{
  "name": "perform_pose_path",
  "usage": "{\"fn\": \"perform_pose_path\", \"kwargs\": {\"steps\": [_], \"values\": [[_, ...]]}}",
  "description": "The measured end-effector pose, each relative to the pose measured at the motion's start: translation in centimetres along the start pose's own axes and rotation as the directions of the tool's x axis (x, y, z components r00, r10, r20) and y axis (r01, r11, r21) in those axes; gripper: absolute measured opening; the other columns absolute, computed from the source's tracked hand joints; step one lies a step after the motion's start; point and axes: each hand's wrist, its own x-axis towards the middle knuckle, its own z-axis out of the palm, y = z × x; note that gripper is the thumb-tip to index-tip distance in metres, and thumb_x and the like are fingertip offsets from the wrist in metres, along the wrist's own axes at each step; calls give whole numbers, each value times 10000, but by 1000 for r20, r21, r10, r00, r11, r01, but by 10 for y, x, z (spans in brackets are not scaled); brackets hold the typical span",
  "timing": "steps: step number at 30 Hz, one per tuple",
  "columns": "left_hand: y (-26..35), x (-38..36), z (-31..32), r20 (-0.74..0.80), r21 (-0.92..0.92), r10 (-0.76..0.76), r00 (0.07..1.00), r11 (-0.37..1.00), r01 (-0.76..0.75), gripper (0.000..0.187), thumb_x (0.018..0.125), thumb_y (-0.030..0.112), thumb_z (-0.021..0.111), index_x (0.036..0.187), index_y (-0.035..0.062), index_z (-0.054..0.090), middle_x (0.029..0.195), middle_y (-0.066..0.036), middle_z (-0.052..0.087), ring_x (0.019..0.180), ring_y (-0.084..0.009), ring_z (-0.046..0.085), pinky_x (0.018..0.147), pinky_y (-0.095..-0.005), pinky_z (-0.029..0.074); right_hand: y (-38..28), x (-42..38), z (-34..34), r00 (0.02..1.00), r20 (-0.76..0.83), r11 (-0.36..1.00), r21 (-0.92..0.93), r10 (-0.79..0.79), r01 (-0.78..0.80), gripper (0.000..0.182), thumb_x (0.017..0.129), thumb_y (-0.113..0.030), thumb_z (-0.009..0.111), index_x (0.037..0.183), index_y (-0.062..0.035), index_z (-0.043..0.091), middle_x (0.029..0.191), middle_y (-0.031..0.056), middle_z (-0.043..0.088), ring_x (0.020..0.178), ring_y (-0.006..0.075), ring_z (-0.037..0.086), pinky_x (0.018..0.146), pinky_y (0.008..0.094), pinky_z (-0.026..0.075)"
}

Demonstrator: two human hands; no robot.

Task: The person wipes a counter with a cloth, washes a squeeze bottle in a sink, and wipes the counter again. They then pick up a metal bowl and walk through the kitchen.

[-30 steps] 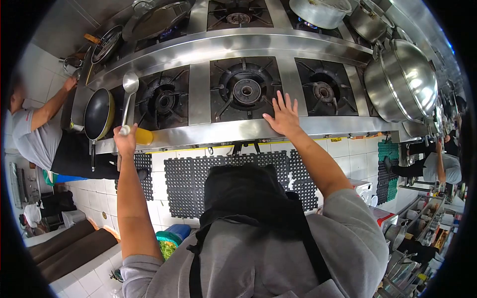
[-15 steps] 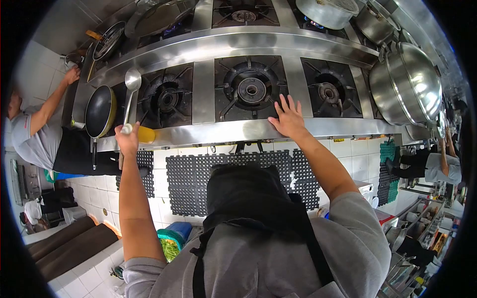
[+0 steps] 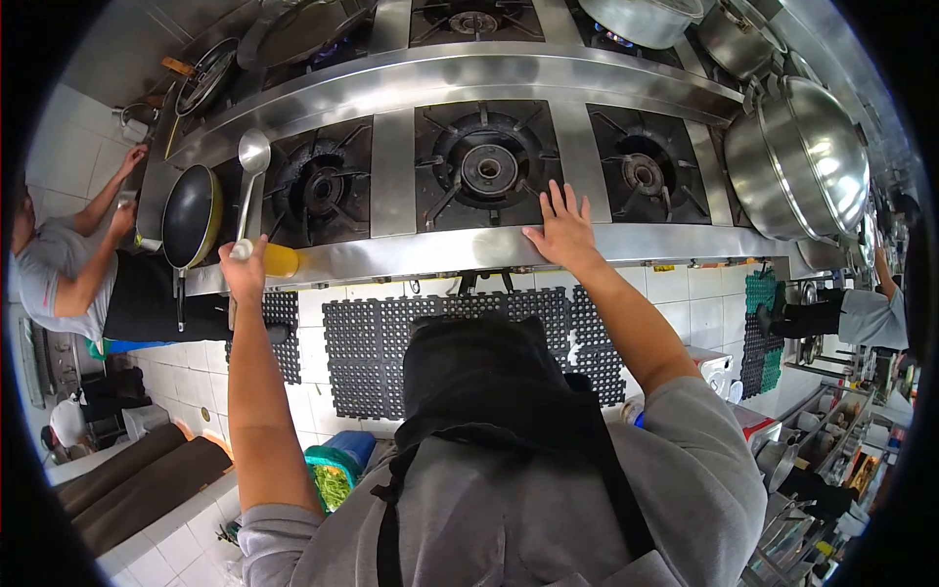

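Note:
My left hand [image 3: 245,274] is closed at the white top of a bottle with yellow contents [image 3: 282,260], at the front edge of the stove. Just beyond that hand lies a long metal ladle [image 3: 254,155], its bowl pointing away and its handle running down toward my fingers; whether I touch it is hidden. To the left sits a dark frying pan [image 3: 191,217] with a yellow outside, its handle sticking out over the edge. My right hand [image 3: 565,230] rests on the steel front ledge [image 3: 440,252], fingers spread, in front of the middle burner [image 3: 488,170].
A left burner [image 3: 324,189] and a right burner [image 3: 643,174] flank the middle one. Large metal bowls [image 3: 802,161] stand at the right end. A pot [image 3: 641,22] sits over a blue flame behind. A co-worker [image 3: 68,264] stands at the left, another person [image 3: 871,318] at the right.
The view has shifted slightly, while my hands stay in much the same places. At the left, the co-worker's second hand has come into view, holding something small.

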Motion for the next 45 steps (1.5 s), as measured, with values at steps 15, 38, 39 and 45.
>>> {"fn": "perform_pose_path", "kwargs": {"steps": [15,38,39,45], "values": [[-3,2,-1,-8,32,26,1000,999,-26,784,726,466,874,1230,-50,567,1200,-307,598,1134,-432,586,1012,-468,453,-10,13,3,998,-62,999,32,7,-5,789,968,-579,518,1563,-78,387,1679,183,184,1535,380,186,1208,618,149],[2,-1,-2,-34,90,-25,999,996,28,815,718,494,872,1251,-41,566,1222,-282,612,1148,-426,596,1019,-474,461,3,-81,-18,995,18,978,187,95,-96,626,948,-547,581,1294,-30,650,1606,257,311,1495,460,242,1187,626,207],[3,-1,-2,-29,84,-15,999,996,18,817,722,495,869,1265,-32,560,1236,-283,602,1158,-428,590,1021,-476,460,4,-100,-9,990,-111,971,233,85,-58,578,938,-514,627,1242,-24,675,1577,269,355,1469,486,289,1171,628,246],[-2,-1,-3,-57,97,103,993,991,-97,808,723,478,873,1265,-37,566,1223,-304,605,1149,-439,592,1017,-471,463,-34,-161,-19,999,-13,598,801,39,-13,454,921,-256,736,1276,4,626,1392,236,571,1159,395,632,997,444,509]]}}
